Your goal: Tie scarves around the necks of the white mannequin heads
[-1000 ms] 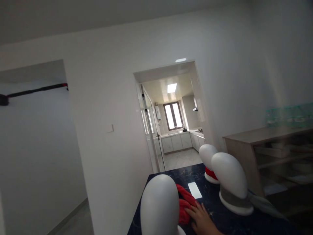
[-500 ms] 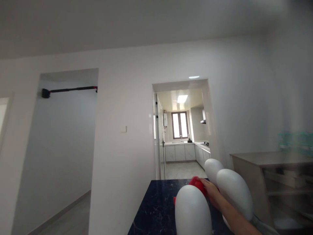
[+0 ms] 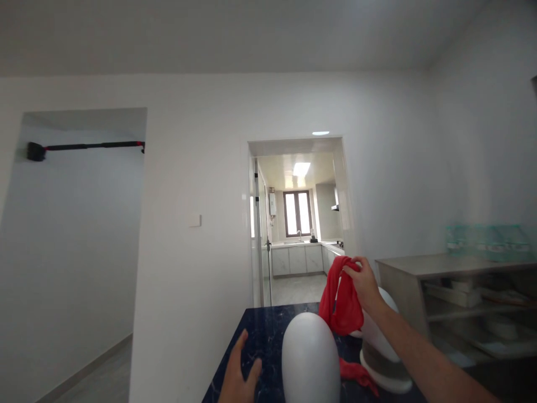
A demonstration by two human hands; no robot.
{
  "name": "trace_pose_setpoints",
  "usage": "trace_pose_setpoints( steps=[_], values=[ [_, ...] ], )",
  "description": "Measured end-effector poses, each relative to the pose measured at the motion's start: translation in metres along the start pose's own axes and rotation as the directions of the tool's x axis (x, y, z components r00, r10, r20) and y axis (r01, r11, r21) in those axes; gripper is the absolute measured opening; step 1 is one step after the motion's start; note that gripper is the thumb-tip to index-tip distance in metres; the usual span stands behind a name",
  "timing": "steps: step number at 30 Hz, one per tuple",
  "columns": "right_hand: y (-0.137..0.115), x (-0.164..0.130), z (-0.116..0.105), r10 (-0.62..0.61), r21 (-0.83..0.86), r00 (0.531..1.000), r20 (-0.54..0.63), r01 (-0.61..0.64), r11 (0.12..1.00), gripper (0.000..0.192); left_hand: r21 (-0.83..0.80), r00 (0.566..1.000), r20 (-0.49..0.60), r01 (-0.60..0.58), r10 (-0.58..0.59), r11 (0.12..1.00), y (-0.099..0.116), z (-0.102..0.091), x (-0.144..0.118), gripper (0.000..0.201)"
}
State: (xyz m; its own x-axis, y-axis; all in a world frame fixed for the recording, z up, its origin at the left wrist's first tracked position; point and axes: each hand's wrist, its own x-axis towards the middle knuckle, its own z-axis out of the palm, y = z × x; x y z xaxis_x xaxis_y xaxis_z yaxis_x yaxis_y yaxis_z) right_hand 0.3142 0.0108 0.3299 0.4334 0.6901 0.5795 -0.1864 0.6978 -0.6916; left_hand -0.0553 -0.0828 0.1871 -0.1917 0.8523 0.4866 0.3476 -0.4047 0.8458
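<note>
My right hand (image 3: 363, 284) is closed on a piece of red cloth (image 3: 347, 310), which hangs in a loop above the dark table. My left hand (image 3: 241, 372) reaches in at the bottom, thumb and fingers apart, with nothing in it. Between the two hands stands a smooth white egg-shaped head form (image 3: 310, 358). Another white head form (image 3: 380, 333), partly covered by my right forearm, stands on a round base behind it. A second red cloth (image 3: 356, 374) lies on the table beside the nearer form.
The blue-black marbled tabletop (image 3: 260, 330) runs away from me toward a kitchen doorway. At the right stands a grey shelf unit (image 3: 419, 263) with teal clear containers (image 3: 499, 240) on top. A white wall (image 3: 188, 157) fills the left and middle.
My right hand has lifted the red cloth up off the table area behind the nearer form. My left hand has come into view, and the view has turned slightly right.
</note>
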Motion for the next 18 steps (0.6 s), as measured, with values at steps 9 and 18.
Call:
trace_pose_setpoints(
  steps=[9, 18],
  values=[
    [-0.076, 0.004, 0.015, -0.177, -0.005, 0.984, 0.012, 0.177, 0.984, 0.048, -0.251, 0.850, 0.419, -0.228, 0.318, 0.941, 0.200, 0.088, 0.085, 0.090],
    [-0.115, -0.002, -0.032, -0.135, -0.593, 0.809, 0.571, 0.521, 0.613, 0.035, -0.316, 0.704, 0.677, 0.015, 0.215, 0.949, 0.246, 0.165, 0.092, 0.017]
  ],
)
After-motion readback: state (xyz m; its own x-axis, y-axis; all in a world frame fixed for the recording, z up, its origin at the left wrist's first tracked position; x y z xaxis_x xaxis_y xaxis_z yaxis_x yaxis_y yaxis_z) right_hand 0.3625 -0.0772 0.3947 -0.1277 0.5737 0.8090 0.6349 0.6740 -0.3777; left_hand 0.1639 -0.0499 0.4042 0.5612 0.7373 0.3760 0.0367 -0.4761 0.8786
